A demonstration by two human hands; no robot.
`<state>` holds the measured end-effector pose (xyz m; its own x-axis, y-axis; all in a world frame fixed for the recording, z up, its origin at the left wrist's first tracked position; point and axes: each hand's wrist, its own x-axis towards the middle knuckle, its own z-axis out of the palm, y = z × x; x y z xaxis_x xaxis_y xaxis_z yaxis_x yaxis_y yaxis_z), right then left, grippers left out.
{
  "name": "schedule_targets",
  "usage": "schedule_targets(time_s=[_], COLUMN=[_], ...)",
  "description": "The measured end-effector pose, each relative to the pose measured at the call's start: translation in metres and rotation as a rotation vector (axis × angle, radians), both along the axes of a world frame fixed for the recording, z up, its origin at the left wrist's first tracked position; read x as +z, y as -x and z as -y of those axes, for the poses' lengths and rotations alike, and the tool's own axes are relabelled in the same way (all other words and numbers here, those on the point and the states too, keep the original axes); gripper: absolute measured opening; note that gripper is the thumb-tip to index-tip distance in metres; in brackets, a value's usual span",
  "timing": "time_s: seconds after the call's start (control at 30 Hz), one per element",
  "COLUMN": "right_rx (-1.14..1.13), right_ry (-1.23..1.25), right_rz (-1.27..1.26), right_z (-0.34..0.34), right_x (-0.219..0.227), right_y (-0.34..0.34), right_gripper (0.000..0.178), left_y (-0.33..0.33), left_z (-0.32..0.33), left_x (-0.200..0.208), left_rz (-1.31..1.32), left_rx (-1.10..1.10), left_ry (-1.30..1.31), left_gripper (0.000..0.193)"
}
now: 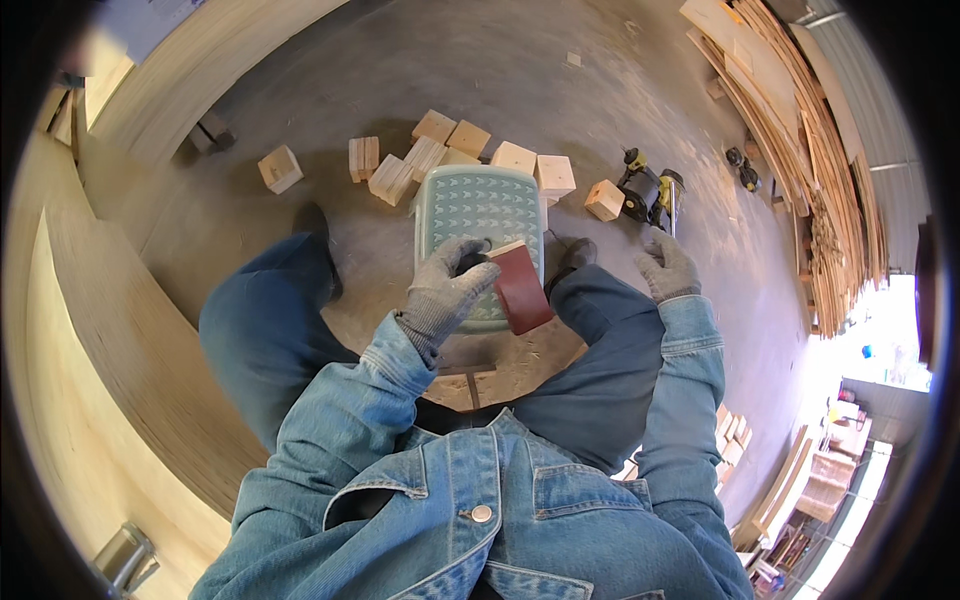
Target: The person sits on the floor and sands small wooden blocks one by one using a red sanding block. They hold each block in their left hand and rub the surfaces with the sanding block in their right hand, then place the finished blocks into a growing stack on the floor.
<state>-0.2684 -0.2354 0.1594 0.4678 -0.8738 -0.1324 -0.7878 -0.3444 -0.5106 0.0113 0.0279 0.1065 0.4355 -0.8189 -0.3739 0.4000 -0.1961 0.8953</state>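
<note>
The left hand (446, 287) grips a red-brown block (524, 292) over the green stool (478, 206); steadying it seems the step in hand. The right hand (669, 268), fingers half-bent, holding unclear, is near a power tool (640, 188); grasping that would call for opened fingers. Beyond the stool lie wooden blocks (424, 156).

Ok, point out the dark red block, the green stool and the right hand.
Dark red block (522, 288): head view, middle of its broad face.
Green stool (482, 203): head view, patterned top of its seat.
Right hand (670, 270): head view, on its gloved back.
</note>
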Motion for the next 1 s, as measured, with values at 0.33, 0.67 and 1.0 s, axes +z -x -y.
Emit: schedule_targets(time_s=[0.33,0.67,1.0], right_rx=[0.154,0.155,0.175], right_ry=[-0.016,-0.053,-0.023], right_rz=[-0.089,-0.05,0.016], right_z=[0.001,-0.006,-0.008], right_x=[0.007,0.021,0.025], right_y=[-0.011,-0.008,-0.007], right_gripper=[0.066,0.06,0.059], left_y=[-0.001,-0.024,-0.113], left_z=[-0.004,-0.011,-0.005], left_x=[-0.011,0.018,0.075], left_rz=[0.003,0.005,0.299], left_rx=[0.131,0.191,0.171], left_ry=[0.068,0.155,0.338], left_gripper=[0.033,0.033,0.032])
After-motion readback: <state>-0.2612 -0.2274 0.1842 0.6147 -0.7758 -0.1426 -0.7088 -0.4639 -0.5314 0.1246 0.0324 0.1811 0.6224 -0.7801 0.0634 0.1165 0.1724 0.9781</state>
